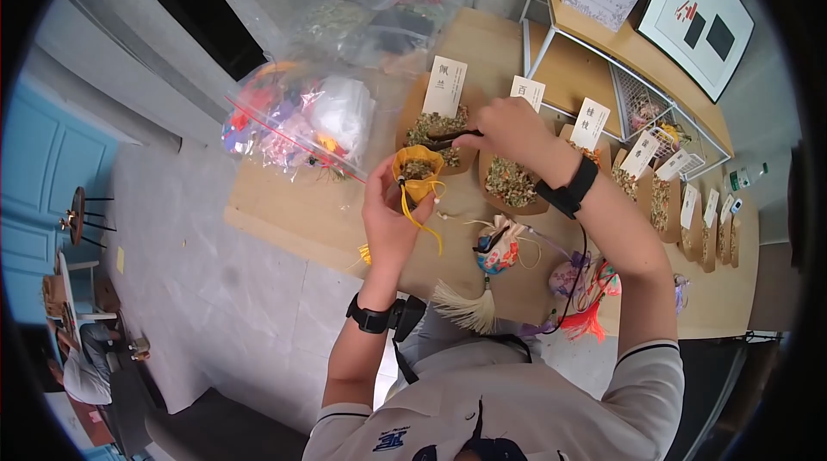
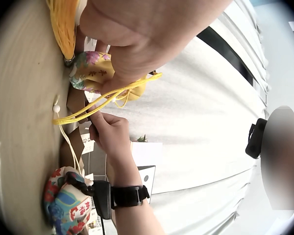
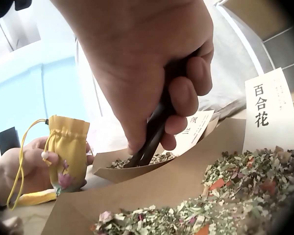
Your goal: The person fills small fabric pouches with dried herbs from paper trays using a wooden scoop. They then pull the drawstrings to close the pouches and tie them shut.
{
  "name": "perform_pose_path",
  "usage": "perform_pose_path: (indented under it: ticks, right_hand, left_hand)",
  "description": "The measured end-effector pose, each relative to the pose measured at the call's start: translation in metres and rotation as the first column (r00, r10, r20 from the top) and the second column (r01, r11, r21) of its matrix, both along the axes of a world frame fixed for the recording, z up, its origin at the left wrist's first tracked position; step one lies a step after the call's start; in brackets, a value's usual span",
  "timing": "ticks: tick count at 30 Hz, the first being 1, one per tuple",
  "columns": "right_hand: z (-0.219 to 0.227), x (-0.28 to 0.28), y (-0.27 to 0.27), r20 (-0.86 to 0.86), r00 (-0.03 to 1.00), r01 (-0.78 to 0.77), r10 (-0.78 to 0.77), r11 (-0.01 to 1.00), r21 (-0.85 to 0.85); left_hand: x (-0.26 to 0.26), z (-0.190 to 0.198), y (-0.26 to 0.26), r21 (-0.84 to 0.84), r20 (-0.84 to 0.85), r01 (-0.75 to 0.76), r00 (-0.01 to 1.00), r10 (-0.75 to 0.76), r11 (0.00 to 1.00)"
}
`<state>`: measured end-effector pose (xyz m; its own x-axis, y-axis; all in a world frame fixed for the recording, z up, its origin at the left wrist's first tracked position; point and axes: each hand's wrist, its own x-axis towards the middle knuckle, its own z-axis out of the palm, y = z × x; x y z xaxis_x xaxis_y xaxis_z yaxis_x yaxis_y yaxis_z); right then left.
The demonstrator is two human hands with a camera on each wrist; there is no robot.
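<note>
My left hand (image 1: 386, 224) holds a yellow drawstring pouch (image 3: 71, 147) upright, its mouth open. Dried herbs (image 1: 418, 170) show inside, and yellow cords hang from its neck. In the left wrist view, the pouch (image 2: 94, 71) has printed flowers and a yellow tassel (image 2: 63, 29). The right hand (image 1: 517, 133) grips dark tongs (image 3: 154, 132), which point down into a brown paper tray (image 3: 108, 175) of chopped herbs just beyond the pouch. A label card (image 1: 445, 86) stands at the back of that tray. The tips of the tongs are hidden among the herbs.
More herb trays with cards, such as one with pale herbs (image 1: 512, 183), run off to the right. Finished-looking pouches, one floral with a cream tassel (image 1: 497, 246), lie along the near edge. Clear plastic bags (image 1: 345, 112) sit at left; a shelf (image 1: 551, 56) stands behind.
</note>
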<state>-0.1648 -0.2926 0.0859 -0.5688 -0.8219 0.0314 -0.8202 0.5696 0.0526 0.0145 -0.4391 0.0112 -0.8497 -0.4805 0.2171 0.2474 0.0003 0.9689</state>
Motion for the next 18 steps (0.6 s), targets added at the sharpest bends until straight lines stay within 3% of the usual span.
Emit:
perform_pose_path:
  ticks: [5, 11, 18]
  right_hand:
    - [-0.003, 0.015, 0.003, -0.214, 0.963, -0.138, 0.161, 0.983, 0.118]
    - [-0.016, 0.02, 0.01, -0.274, 0.925, -0.257, 0.263, 0.965, 0.057]
    - [-0.023, 0.021, 0.015, -0.237, 0.955, -0.195, 0.177, 0.979, -0.054]
  left_hand:
    - [0.0, 0.0, 0.0, 0.008, 0.005, 0.008, 1.0, -0.008, 1.0]
    - [-0.001, 0.001, 0.001, -0.007, 0.006, -0.005, 1.0, 0.005, 1.0]
    - [0.0, 0.0, 0.0, -0.014, 0.02, -0.003, 1.0, 0.003, 1.0]
